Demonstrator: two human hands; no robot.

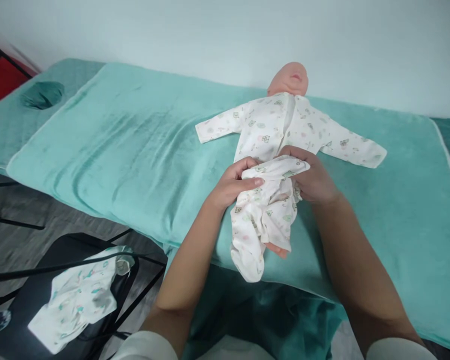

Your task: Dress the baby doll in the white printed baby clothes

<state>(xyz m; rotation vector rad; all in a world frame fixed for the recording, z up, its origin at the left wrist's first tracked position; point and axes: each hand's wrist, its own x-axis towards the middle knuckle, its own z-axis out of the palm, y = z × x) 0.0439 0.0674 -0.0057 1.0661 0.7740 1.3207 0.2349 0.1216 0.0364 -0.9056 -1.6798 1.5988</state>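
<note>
Head view: left hand [234, 186] pinches pants [268, 202], thumb on top; right hand [313, 177] half-curled, gripping opposite side of waist. Pants on doll [290, 80], by table's [135, 140] near edge, long axis running away from wall [172, 40], legs pointing toward wearer.

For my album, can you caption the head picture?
Left hand and right hand hold white printed cloth trousers on a smooth pink doll atop teal plush fabric.

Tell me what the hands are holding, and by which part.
The white printed trousers on the doll: the left hand and right hand hold them by the upper part near the waist, one at each side.
</note>
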